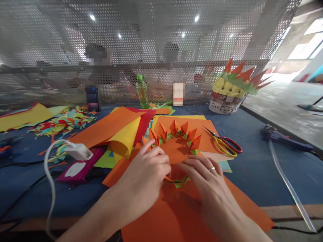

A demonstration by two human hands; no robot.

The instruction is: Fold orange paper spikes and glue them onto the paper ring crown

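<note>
A ring of folded orange and green paper points (176, 134) lies on orange sheets (176, 215) in front of me. My left hand (145, 176) is curled over the ring's near left side, fingers pinched on a folded piece. My right hand (204, 178), with a ring on one finger, presses its bent fingers on the ring's near right side. The near part of the paper ring is hidden under both hands.
Red-handled scissors (225, 144) lie right of the ring. Curled yellow and orange sheets (121, 134), a white charger (79, 152) and a pink phone (75, 169) are at left. A basket with a paper crown (233, 89), a green bottle (142, 90) and a glue gun (285, 141) stand farther off. Two people sit behind a mesh screen.
</note>
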